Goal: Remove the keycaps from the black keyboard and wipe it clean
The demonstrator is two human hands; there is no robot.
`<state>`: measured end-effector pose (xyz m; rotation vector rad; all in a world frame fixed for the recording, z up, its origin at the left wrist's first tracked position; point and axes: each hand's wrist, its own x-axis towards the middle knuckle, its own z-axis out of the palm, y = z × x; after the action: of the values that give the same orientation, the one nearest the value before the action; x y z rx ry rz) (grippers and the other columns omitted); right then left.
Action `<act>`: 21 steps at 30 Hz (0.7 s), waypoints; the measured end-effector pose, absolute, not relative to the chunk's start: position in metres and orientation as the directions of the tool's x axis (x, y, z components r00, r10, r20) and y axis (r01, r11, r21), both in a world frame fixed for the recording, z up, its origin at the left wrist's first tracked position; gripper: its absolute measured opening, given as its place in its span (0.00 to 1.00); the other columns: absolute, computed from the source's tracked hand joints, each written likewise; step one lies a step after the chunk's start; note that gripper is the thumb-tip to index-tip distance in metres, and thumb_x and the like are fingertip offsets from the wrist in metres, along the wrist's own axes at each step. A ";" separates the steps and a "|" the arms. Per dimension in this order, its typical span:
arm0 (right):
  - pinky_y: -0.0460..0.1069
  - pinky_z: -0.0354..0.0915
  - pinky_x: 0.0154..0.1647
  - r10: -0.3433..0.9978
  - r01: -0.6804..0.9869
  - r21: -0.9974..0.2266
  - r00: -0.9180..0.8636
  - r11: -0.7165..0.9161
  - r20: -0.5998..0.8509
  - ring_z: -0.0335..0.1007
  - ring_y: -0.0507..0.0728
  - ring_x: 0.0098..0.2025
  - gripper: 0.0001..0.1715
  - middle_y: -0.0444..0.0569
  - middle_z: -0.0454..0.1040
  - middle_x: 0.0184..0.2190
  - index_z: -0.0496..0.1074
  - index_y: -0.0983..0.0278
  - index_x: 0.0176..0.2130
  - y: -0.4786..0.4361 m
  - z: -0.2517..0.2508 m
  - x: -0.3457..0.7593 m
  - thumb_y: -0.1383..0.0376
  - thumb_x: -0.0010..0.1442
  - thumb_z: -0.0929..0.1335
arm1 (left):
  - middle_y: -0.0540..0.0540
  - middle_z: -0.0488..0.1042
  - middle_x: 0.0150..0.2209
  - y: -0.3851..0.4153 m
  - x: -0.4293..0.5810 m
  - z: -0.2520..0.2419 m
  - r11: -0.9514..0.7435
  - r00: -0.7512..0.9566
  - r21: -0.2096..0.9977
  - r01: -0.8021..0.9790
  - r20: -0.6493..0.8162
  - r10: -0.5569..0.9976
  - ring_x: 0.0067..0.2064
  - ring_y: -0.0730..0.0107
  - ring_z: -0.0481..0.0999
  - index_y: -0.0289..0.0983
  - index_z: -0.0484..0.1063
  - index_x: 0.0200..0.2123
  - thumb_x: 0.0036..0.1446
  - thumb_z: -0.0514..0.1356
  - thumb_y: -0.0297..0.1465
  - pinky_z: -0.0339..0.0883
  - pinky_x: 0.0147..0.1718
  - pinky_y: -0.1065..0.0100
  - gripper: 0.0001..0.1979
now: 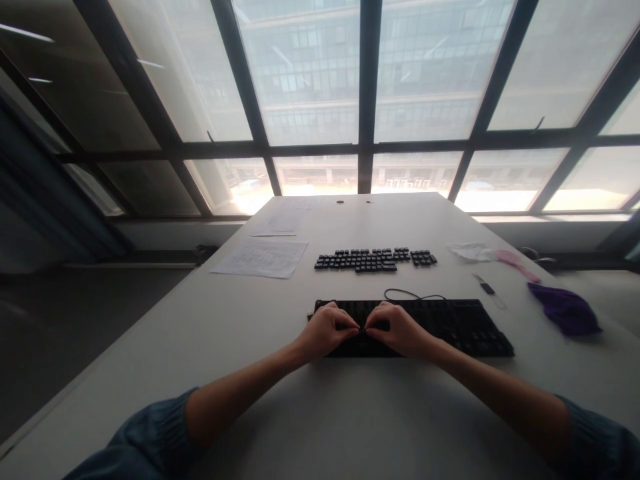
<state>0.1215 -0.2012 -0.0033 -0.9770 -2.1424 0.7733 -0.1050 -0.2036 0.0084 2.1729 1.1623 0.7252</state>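
Observation:
A black keyboard [470,327] lies on the white table in front of me, with few keycaps to be seen on its dark deck. Over its left half, my left hand [325,330] is closed in a pinch, thumb and forefinger tips together. Facing it, my right hand [400,330] pinches in the same way, and the fingertips of both almost meet just above the deck. Whatever small thing is between them is too tiny and dark to make out. Behind the keyboard, loose black keycaps [375,260] lie arranged in rows. A thin cable [415,294] curls at the keyboard's back edge.
Printed sheets [265,259] lie at the left. On the right are a small black-handled tool with wire ends [487,288], a purple cloth [565,310], a pink strip [517,262] and crumpled clear plastic [470,251]. Windows stand beyond the table's [225,320] far edge.

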 end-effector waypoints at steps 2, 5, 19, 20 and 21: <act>0.52 0.67 0.44 0.796 0.413 -0.725 -0.521 0.551 0.308 0.73 0.58 0.40 0.04 0.48 0.79 0.33 0.80 0.61 0.33 -0.202 -0.005 0.122 0.70 0.56 0.73 | 0.52 0.83 0.34 -0.205 -0.104 0.005 -0.506 0.503 0.670 0.543 0.223 0.835 0.37 0.68 0.73 0.43 0.84 0.33 0.54 0.68 0.30 0.64 0.42 0.66 0.03; 0.52 0.66 0.44 0.781 0.396 -0.724 -0.540 0.564 0.313 0.72 0.58 0.40 0.04 0.48 0.80 0.33 0.80 0.61 0.33 -0.202 -0.006 0.122 0.70 0.57 0.73 | 0.51 0.82 0.34 -0.207 -0.104 0.002 -0.553 0.524 0.639 0.535 0.263 0.810 0.37 0.67 0.72 0.43 0.83 0.34 0.55 0.68 0.31 0.64 0.41 0.66 0.03; 0.53 0.65 0.45 0.638 0.395 -0.521 -0.621 0.756 0.455 0.69 0.57 0.40 0.06 0.48 0.79 0.34 0.77 0.62 0.32 -0.210 -0.008 0.124 0.72 0.59 0.71 | 0.48 0.81 0.37 -0.217 -0.104 -0.001 -0.744 0.623 0.399 0.535 0.409 0.667 0.38 0.66 0.68 0.41 0.82 0.33 0.63 0.61 0.33 0.66 0.39 0.64 0.09; 0.53 0.65 0.45 0.627 0.400 -0.499 -0.627 0.768 0.462 0.69 0.57 0.40 0.07 0.48 0.78 0.34 0.77 0.62 0.31 -0.211 -0.008 0.124 0.71 0.60 0.71 | 0.48 0.81 0.37 -0.217 -0.104 0.000 -0.751 0.631 0.386 0.535 0.408 0.660 0.38 0.66 0.68 0.41 0.82 0.33 0.63 0.61 0.33 0.66 0.40 0.64 0.09; 0.53 0.64 0.45 0.618 0.407 -0.479 -0.634 0.778 0.464 0.69 0.56 0.40 0.07 0.48 0.78 0.35 0.76 0.62 0.31 -0.211 -0.008 0.124 0.71 0.61 0.70 | 0.48 0.80 0.37 -0.217 -0.104 0.000 -0.759 0.641 0.373 0.534 0.406 0.651 0.39 0.66 0.68 0.41 0.82 0.33 0.63 0.61 0.33 0.66 0.40 0.64 0.09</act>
<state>0.1237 -0.2114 -0.0081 -0.7601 -2.3398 0.4401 -0.1039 -0.2175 0.0005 2.6424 0.9683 0.7820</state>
